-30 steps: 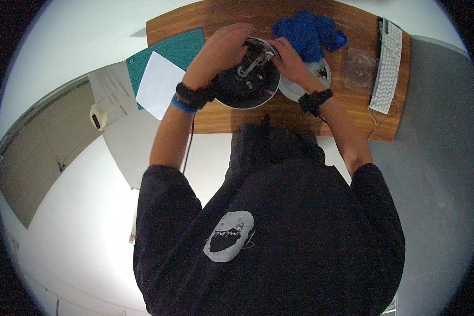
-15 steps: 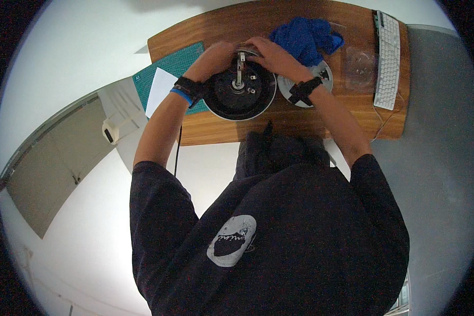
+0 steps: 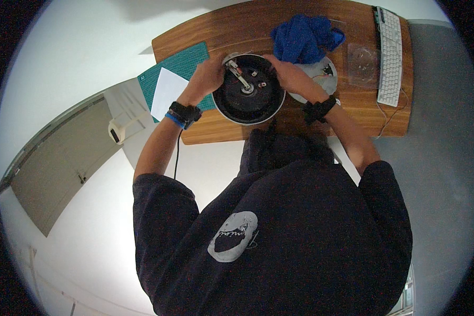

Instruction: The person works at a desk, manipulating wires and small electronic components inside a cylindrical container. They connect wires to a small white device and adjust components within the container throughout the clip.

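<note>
Between my hands is a round black housing (image 3: pixel 249 109) with a pale rim, its hollow side facing up. A pale metal arm (image 3: pixel 238 75) runs inside it from the centre hub to the far left rim, and small metal posts stand beside it. My left hand (image 3: pixel 208 79) is closed on the far left rim. The right rim is gripped by my right hand (image 3: pixel 295 79), its fingers partly hidden beneath the edge. Close to my right hand lies a pale round disc (image 3: pixel 313 73) with a dark part and a thin reddish wire on it.
A blue cloth (image 3: pixel 304 39) lies crumpled behind the disc. On the left are a green cutting mat (image 3: pixel 195 55) and a white paper sheet (image 3: pixel 167 92). A clear plastic piece (image 3: pixel 362 66) and a white keyboard (image 3: pixel 389 58) sit to the right on the wooden table (image 3: pixel 237 26).
The housing has turned anticlockwise, its metal arm swinging from pointing straight away to far left. My hands have moved apart, from the far rim toward its left and right sides.
</note>
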`<state>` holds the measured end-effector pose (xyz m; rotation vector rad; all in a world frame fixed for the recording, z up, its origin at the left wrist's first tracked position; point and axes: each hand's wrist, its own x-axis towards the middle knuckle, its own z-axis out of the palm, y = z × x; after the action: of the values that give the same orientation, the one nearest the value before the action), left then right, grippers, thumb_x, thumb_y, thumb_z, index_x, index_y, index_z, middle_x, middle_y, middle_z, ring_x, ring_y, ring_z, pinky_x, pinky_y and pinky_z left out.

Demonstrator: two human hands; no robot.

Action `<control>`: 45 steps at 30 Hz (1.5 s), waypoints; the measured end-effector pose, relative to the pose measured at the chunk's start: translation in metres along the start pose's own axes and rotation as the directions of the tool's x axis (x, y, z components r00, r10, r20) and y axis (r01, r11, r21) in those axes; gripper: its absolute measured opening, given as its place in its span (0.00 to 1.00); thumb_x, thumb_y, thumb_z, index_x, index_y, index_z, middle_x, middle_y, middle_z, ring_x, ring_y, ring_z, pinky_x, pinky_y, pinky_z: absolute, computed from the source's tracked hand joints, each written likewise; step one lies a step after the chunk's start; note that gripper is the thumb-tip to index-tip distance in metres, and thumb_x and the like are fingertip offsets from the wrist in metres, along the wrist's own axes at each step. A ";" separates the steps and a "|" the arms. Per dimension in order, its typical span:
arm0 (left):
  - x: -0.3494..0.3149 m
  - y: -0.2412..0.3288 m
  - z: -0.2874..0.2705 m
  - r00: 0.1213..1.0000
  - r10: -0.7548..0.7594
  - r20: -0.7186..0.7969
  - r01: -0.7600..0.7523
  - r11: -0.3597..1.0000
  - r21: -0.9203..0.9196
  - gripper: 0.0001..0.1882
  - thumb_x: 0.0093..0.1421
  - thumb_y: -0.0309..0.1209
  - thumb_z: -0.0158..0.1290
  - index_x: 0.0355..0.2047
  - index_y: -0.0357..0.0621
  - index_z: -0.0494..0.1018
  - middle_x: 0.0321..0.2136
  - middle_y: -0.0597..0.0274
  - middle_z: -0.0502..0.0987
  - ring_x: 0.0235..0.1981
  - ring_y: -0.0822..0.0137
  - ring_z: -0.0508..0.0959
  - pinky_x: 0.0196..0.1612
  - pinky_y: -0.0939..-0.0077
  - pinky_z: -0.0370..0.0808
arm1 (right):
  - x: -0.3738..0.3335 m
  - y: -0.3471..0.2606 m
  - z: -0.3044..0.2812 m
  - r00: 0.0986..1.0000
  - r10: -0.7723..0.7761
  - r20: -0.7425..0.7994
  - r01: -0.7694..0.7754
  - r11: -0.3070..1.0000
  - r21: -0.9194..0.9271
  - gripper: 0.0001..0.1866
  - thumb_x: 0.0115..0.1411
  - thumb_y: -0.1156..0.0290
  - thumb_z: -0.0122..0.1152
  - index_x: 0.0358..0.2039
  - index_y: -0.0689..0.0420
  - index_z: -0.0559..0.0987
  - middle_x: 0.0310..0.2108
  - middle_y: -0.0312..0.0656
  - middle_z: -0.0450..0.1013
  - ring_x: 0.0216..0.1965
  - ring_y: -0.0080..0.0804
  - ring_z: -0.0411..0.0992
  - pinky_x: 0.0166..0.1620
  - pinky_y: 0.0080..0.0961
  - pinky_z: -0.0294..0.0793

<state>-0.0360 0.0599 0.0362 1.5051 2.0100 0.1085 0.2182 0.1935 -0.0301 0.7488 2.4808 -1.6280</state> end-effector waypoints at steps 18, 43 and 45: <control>-0.038 0.012 0.039 0.942 -0.034 -0.334 -0.008 0.992 -0.123 0.23 0.63 0.22 0.49 0.59 0.39 0.63 0.49 0.34 0.73 0.47 0.30 0.76 0.44 0.40 0.77 | -0.006 0.002 -0.009 0.981 -0.181 -0.071 0.141 0.914 -0.380 0.39 0.64 0.74 0.58 0.73 0.39 0.58 0.43 0.53 0.77 0.40 0.55 0.80 0.40 0.47 0.80; -0.035 -0.001 0.048 0.984 -0.058 -0.171 -0.012 0.925 -0.379 0.27 0.65 0.17 0.43 0.64 0.48 0.64 0.53 0.38 0.78 0.55 0.37 0.77 0.53 0.50 0.76 | -0.082 0.119 -0.125 0.405 0.305 -0.862 -0.409 0.904 0.128 0.14 0.65 0.67 0.61 0.47 0.62 0.79 0.43 0.54 0.78 0.44 0.49 0.78 0.47 0.40 0.78; -0.038 -0.001 0.050 0.980 -0.068 -0.186 -0.004 0.933 -0.361 0.29 0.64 0.16 0.42 0.65 0.48 0.63 0.54 0.39 0.77 0.56 0.39 0.77 0.54 0.51 0.76 | -0.103 0.137 -0.150 0.414 0.223 -0.883 -0.414 0.910 0.036 0.13 0.63 0.70 0.62 0.46 0.63 0.79 0.40 0.55 0.79 0.42 0.50 0.79 0.46 0.40 0.78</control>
<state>-0.0051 0.0112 0.0111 1.2645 2.0278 0.6008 0.3977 0.3325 -0.0470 2.3553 2.6442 -0.8906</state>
